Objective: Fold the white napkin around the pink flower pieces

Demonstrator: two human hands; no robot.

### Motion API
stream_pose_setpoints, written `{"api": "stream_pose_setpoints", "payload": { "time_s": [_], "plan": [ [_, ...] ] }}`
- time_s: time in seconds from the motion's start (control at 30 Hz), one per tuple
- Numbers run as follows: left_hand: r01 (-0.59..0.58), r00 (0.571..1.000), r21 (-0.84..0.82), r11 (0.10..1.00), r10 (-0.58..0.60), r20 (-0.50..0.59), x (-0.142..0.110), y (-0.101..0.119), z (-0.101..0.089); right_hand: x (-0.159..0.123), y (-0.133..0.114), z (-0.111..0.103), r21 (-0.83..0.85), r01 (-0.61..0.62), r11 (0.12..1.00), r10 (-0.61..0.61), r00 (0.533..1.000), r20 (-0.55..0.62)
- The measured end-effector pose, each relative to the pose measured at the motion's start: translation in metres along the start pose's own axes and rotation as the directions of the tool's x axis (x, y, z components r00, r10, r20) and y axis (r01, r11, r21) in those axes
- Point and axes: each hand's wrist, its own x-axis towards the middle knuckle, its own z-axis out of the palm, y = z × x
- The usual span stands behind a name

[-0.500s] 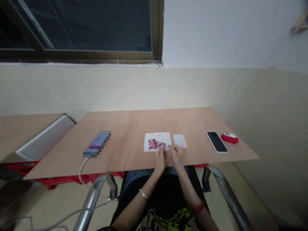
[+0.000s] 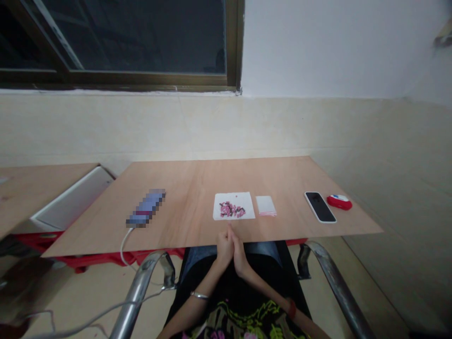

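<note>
My left hand (image 2: 224, 247) and my right hand (image 2: 239, 252) are pressed together at the table's front edge. The left fingers look curled, while those of the right lie straight against them; nothing shows between the two. Just beyond my fingertips lies a white sheet (image 2: 250, 207) with a cluster of pink blossoms (image 2: 231, 210) on dark branches. To its right is a small stack of white cards (image 2: 265, 205) with pinkish edges. Neither hand touches the sheet or the stack.
A blurred-out phone (image 2: 144, 209) with a white cable (image 2: 123, 245) lies on the left of the wooden table (image 2: 190, 188). On the right are a white-framed phone (image 2: 320, 207) and a red object (image 2: 339, 202). Metal chair armrests (image 2: 136, 292) flank me.
Both hands have drawn back from the sheet and the cards toward the table edge and come together. The blossoms are now uncovered. The view has shifted slightly.
</note>
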Motion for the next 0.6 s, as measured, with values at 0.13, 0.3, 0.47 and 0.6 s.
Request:
{"api": "stream_pose_setpoints", "payload": {
  "time_s": [0.13,0.3,0.47,0.6],
  "plan": [
    [-0.076,0.997,0.082,0.994,0.073,0.03,0.0,-0.006,0.002,-0.003,-0.005,0.002,-0.038,0.013,0.999,-0.012,1.0,0.023],
    [-0.017,0.999,0.051,0.999,0.015,0.029,-0.001,-0.003,0.007,-0.003,-0.006,0.001,-0.056,-0.022,0.998,0.017,0.996,-0.092],
    [0.005,0.97,-0.156,0.988,0.033,0.24,-0.002,0.008,0.003,-0.001,-0.006,-0.002,-0.056,0.012,0.998,-0.021,0.989,-0.149],
    [0.053,0.95,-0.277,0.959,0.037,0.309,-0.003,0.014,0.001,0.0,-0.012,-0.002,-0.002,0.077,0.997,-0.076,0.98,-0.182]
  ]
}}
